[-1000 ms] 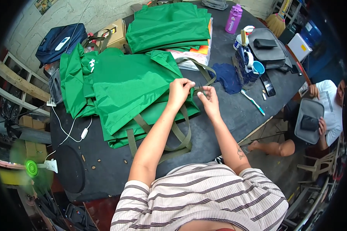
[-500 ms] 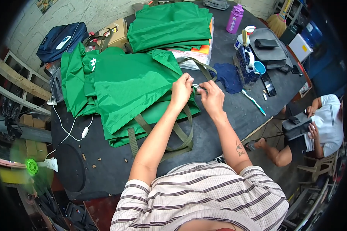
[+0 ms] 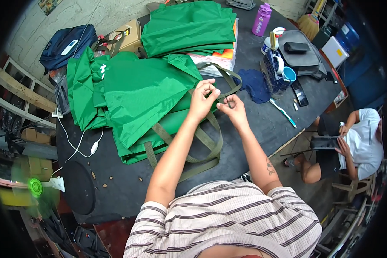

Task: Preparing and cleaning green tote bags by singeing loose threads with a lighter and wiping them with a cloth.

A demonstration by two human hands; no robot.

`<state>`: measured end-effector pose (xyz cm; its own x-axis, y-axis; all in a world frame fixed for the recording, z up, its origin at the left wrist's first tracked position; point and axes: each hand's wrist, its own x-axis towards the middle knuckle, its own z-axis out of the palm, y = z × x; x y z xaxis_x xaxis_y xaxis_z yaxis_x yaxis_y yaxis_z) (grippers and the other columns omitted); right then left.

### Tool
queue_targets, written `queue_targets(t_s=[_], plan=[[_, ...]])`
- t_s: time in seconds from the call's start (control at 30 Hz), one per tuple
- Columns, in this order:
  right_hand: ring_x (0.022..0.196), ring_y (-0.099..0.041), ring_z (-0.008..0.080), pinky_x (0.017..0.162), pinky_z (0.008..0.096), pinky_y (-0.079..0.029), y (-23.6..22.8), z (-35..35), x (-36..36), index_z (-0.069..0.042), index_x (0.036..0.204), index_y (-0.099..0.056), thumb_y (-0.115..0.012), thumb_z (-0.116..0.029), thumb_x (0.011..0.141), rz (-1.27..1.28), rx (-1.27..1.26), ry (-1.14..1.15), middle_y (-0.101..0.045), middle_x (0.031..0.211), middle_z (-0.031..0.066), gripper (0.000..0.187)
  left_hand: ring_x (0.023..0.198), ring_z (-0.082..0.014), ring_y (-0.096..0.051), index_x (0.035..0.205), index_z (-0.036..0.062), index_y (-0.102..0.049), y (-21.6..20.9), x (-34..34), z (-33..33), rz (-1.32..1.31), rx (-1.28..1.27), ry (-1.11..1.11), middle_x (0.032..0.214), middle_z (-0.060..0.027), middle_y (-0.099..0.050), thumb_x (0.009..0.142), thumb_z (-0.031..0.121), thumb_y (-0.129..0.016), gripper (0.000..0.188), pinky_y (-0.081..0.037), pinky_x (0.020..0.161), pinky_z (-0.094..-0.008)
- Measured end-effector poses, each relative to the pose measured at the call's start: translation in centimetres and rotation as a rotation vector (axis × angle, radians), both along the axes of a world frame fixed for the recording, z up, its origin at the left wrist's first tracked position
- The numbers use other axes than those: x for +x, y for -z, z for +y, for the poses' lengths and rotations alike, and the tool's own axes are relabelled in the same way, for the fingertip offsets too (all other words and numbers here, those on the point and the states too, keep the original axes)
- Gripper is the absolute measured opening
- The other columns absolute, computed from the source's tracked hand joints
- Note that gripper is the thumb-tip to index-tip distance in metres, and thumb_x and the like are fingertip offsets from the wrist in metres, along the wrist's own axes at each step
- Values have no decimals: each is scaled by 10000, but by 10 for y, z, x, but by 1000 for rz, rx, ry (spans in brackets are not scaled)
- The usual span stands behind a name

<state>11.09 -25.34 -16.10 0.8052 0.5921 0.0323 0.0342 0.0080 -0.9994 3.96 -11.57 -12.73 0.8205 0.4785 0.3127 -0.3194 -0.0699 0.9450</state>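
Note:
A green fabric bag (image 3: 137, 92) with olive webbing handles (image 3: 215, 142) lies spread on the dark table in front of me. My left hand (image 3: 202, 102) is closed in a pinch at the bag's right corner, its index finger raised; what the fingertips hold is too small to make out. Just to the right, my right hand (image 3: 234, 112) has curled fingers with a small dark curved piece showing among them, its kind unclear. The two thumbs come close together without touching. Behind the hands, another olive strap (image 3: 228, 75) loops up from the bag.
Folded green bags (image 3: 185, 30) are stacked at the back. A purple bottle (image 3: 261, 20), navy cloth (image 3: 254, 86), toothbrush (image 3: 284, 112), phone (image 3: 300, 93) and grey bag (image 3: 299, 53) lie to the right. A fan (image 3: 35, 186) spins at left. Another person (image 3: 363, 142) sits at right.
The metal tool seen between my fingers no longer shows there. My hands have drawn slightly apart, the right one lower. The lower strap has shifted right. The seated person's hands and dark item moved.

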Motion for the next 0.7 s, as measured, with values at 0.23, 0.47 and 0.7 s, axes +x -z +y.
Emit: queue_targets(t_s=[0.23,0.47,0.7], plan=[[414,-342,20,382,198,-249,-7,7,12,-17,845,-600,-569,-208,900,382,115,-27,-560,637,7,202,945,-280,-517,678,12,-520,-25,-40,-41,12,603,-216,907,-102,-560,761,259,-709,322,-401,803,-373],[455,-365,16,427,190,-272,-12,3,0,-41,928,-576,-584,-225,888,429,201,-85,-614,713,24,188,935,-315,-570,997,32,-510,6,-33,-24,173,579,-275,983,-129,-568,682,43,-704,371,-442,794,-401],[799,-612,205,696,308,-484,-17,-16,-20,-40,986,-588,-694,-118,767,-528,-106,272,-603,883,91,255,816,-171,-654,1130,9,-520,12,-29,-17,217,355,-162,1060,-106,-593,727,-59,-645,428,-508,681,-285]])
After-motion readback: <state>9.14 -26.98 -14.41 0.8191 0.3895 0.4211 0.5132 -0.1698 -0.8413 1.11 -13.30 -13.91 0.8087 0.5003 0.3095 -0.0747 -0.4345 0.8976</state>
